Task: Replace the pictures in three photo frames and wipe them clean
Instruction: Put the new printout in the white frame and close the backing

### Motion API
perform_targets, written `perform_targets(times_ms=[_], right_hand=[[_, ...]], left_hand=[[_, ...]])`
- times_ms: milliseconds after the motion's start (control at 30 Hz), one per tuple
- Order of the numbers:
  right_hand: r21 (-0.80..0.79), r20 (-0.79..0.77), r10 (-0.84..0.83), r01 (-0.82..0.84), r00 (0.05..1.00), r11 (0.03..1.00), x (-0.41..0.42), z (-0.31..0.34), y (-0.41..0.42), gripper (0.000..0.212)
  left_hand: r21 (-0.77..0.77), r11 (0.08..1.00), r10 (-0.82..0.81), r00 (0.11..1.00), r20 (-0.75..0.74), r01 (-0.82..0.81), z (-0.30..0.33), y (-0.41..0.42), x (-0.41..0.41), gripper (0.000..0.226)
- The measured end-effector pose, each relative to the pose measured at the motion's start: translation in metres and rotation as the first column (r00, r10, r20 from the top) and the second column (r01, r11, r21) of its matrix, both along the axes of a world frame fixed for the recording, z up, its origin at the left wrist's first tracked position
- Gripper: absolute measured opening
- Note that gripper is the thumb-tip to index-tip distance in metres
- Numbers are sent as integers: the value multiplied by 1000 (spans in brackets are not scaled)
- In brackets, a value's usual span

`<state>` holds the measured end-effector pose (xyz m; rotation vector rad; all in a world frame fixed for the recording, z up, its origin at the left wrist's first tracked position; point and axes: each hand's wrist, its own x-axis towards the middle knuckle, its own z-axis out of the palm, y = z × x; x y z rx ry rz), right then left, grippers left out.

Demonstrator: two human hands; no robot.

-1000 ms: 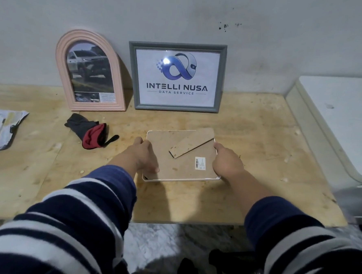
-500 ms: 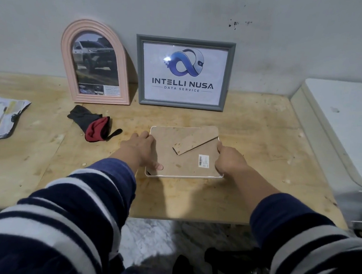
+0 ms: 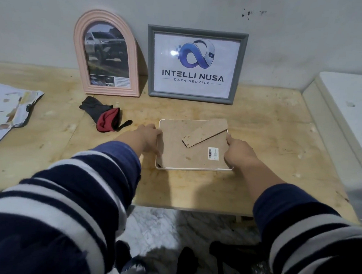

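Third frame: white photo frame [image 3: 193,169] face-down near centre, left hand [image 3: 143,137] and right hand [image 3: 239,154] gripping opposite edges. Next, probably: freeing fibreboard backing [image 3: 187,156].

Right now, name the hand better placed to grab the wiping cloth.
Left. The left hand sits on the white frame's edge nearest the cloth; the right hand is across the frame.

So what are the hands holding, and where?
Both hold the face-down white frame: left hand at its left edge, right hand at its right edge.
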<state>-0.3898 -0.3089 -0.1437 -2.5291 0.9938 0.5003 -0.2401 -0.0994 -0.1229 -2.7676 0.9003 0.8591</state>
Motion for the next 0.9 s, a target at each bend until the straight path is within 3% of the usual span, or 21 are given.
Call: perform_targets(times_ms=[167,400,533,633,767,900], right_hand=[[-1,33,-49,49,998,999,2,-5,2,82],[23,47,-71,70,996,997,1,-7,2,80],[27,57,-95,93,994,995,3,-7,1,76],[29,73,-103,101,992,995,2,-8,1,75],[56,75,-105,101,992,993,2,-8,0,76],[67,47,-79,76,996,995,3,-6,-2,80]], left_hand=[[-190,975,112,994,-18,-113,-6,2,-4,83],[-264,941,195,976,-94,-213,-16,0,0,97],[-174,977,131,991,22,-125,-11,-6,-1,106],[-45,999,-14,995,99,18,-4,-6,-4,107],[126,986,-127,984,124,111,0,-7,-3,110],[125,981,-163,979,125,148,-3,-7,1,110]])
